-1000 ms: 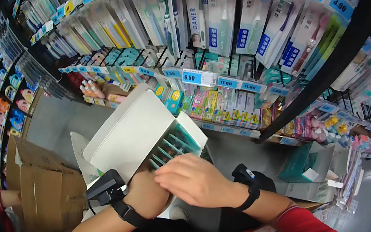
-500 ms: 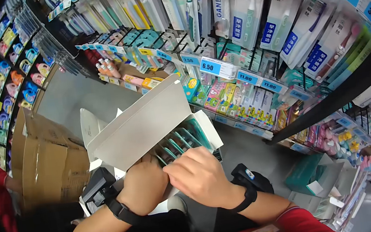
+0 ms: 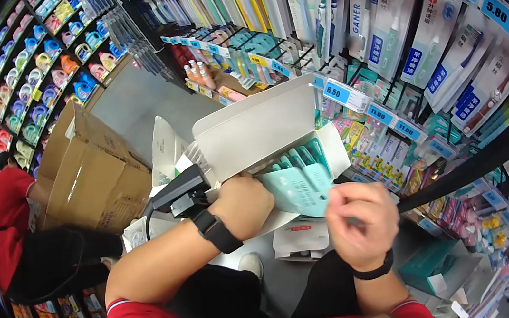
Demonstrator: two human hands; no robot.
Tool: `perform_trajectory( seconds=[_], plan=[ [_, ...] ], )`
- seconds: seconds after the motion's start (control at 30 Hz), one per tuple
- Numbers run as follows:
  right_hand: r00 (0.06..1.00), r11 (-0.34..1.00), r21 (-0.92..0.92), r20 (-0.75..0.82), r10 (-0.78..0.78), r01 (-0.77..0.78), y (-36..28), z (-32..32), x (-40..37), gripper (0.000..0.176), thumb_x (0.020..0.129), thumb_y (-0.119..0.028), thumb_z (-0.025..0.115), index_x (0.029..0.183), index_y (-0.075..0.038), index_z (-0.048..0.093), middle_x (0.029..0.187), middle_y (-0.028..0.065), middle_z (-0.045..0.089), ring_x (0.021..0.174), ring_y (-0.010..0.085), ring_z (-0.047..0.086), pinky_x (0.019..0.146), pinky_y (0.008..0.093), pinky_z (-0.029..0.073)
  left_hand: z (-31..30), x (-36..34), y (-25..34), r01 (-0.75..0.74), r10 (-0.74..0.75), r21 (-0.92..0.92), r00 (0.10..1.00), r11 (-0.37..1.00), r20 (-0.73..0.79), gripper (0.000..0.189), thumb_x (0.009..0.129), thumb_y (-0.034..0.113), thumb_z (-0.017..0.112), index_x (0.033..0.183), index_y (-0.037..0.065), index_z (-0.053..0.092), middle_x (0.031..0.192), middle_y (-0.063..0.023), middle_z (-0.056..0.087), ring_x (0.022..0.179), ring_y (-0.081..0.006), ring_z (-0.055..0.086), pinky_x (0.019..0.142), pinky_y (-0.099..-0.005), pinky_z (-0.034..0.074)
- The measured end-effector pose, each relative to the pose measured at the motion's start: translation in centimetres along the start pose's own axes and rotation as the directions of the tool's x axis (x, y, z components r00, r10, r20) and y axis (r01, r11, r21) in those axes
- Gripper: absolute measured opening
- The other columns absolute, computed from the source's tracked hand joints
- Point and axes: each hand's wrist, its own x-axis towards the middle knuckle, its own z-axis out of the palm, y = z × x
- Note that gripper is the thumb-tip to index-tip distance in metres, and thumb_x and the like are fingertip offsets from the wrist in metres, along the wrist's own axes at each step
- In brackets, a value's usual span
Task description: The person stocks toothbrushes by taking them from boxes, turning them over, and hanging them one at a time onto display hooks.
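An open white carton [image 3: 256, 123], its lid raised, stands in front of me with several teal packets in a row inside. One teal printed hang-hole packet [image 3: 298, 188] leans out over the carton's near edge. My left hand [image 3: 245, 206] is closed at the near left side of the carton, beside that packet; what its fingers grip is hidden. My right hand [image 3: 366, 224] has its fingers curled in a pinch at the packet's right corner, slightly blurred. Black bands circle both wrists, and a black device [image 3: 181, 192] sits above the left one.
A large brown cardboard box [image 3: 94, 175] stands at left, with a person in red [image 3: 6, 200] beside it. Shelves hold packaged toothbrushes [image 3: 392, 29] at right. A white box [image 3: 302, 240] lies on the floor below, and a teal box [image 3: 435, 264] stands at lower right.
My right hand has moved right, away from my left hand, and a teal packet now shows leaning out of the carton. The view has shifted left, showing more of the other person.
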Motion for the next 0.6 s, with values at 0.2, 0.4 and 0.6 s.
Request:
perform_trajectory(
  seconds=[0.2,0.4,0.6],
  plan=[
    [0.991,0.998,-0.065,-0.133,0.016,-0.025,1.3,-0.8,-0.4,0.034,0.073,0.008,0.072,0.092,-0.008,0.048,0.085,0.0105,0.066,0.062,0.0234,0.058,0.057,0.0301,0.045,-0.5,0.0,-0.3,0.004,-0.001,-0.108,1.000,0.994,0.022,0.014,0.073,0.011,0.060,0.076,0.004,0.072,0.080,-0.0148,0.069,0.079,-0.0288,0.067,0.071,-0.0363,0.053],
    [0.902,0.986,-0.158,-0.431,-0.013,-0.061,1.4,-3.8,0.5,0.022,0.085,0.009,0.058,0.094,-0.005,0.043,0.091,0.0167,0.057,0.074,0.0189,0.054,0.069,0.0273,0.045,0.2,-0.3,-1.7,0.082,-0.056,-0.227,0.991,0.970,0.119,0.013,0.073,0.009,0.060,0.083,0.008,0.068,0.080,-0.0138,0.066,0.079,-0.0309,0.065,0.073,-0.0403,0.053],
    [0.805,0.936,0.154,-0.478,0.351,-0.317,5.0,-4.3,-0.6,0.014,0.089,0.006,0.056,0.096,-0.003,0.048,0.093,0.0098,0.057,0.079,0.0111,0.052,0.071,0.0225,0.043,2.2,-0.6,-4.0,0.053,-0.023,-0.251,0.992,0.967,0.120,0.024,0.078,0.007,0.053,0.096,0.013,0.068,0.084,-0.0144,0.066,0.082,-0.0318,0.065,0.074,-0.0431,0.051]
  ],
)
